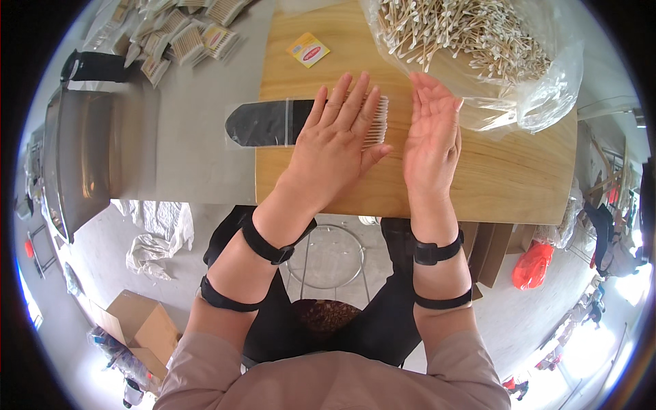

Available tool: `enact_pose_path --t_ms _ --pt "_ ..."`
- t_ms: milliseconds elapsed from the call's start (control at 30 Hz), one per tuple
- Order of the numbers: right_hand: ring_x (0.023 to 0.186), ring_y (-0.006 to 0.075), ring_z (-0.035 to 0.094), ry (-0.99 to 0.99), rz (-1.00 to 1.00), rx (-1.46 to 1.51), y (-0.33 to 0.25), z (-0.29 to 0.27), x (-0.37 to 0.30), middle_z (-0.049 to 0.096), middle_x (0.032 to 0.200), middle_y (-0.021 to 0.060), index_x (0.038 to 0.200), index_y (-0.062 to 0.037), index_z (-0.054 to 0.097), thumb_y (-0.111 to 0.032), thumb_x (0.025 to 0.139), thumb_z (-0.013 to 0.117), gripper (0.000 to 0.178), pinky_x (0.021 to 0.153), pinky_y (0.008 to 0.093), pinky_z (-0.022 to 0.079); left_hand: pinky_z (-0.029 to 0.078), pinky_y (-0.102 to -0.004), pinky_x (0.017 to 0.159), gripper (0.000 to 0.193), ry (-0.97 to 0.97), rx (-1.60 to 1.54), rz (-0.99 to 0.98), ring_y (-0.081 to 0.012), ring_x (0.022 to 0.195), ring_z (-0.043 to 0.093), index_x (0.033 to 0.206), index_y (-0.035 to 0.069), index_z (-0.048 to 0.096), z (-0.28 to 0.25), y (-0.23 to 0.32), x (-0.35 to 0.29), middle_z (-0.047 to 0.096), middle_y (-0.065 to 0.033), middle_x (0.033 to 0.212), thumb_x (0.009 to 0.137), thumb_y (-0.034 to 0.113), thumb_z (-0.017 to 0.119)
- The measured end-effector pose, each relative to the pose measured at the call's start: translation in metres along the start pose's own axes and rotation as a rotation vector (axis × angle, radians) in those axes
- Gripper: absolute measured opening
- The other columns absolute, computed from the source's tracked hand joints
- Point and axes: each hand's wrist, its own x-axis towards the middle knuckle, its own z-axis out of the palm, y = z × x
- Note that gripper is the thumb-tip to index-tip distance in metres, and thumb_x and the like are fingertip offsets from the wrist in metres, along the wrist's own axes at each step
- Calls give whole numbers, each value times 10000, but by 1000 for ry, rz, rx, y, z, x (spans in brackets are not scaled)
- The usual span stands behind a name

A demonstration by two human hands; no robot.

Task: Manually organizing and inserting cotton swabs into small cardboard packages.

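Note:
My left hand [333,142] lies flat, fingers outstretched, over a row of cotton swabs [379,123] and the right end of a black, round-ended flat strip [263,124]. White swab tips show past its fingers on the right. The swabs' other ends are hidden under the hand. Just right of the tips, my right hand [432,140] stands on edge with its palm turned toward them, fingers straight and nothing held. A small yellow card [307,50] with a red oval lies beyond the left hand. Loose cotton swabs [465,34] fill a clear plastic bag [550,96] at the far right.
Several packs of swabs [188,44] are piled at the far left of the grey surface [195,137]. A metal machine [78,150] stands left of it. The wooden board [512,178] ends just before my knees. Below are a cardboard box [147,324] and a red bag [533,265].

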Motion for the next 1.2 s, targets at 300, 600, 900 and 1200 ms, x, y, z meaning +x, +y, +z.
enact_pose_path --t_ms 300,600,900,1200 --pt "1388 237 384 -20 12 -29 1 -4 -2 486 1391 147 1337 21 468 -407 1101 267 528 1224 407 208 227 -481 1207 740 -121 169 0 -309 1479 290 1526 72 353 0 0 4 317 -116 1599 948 489 552" --pt "1372 243 405 -32 27 -26 -3 -5 -4 491 1371 142 1319 33 469 -411 1097 307 523 1222 399 230 244 -485 1200 707 -146 194 0 -304 1465 314 1513 69 377 -1 4 -2 342 -113 1584 949 446 575" --pt "1328 248 458 -137 -36 -245 2 -2 1 515 1377 155 1326 27 507 -444 1096 274 574 1183 390 281 389 -422 1090 565 121 -542 -262 -351 1271 528 1390 -38 497 -17 -8 14 567 -207 1355 1066 414 401" --pt "1168 211 551 -212 -90 -314 10 8 2 609 1220 139 1300 36 527 -447 1092 307 570 1031 320 406 419 -363 1034 623 151 -790 -366 -284 1154 585 1346 -39 533 -11 -16 13 642 -157 1211 1089 468 278"
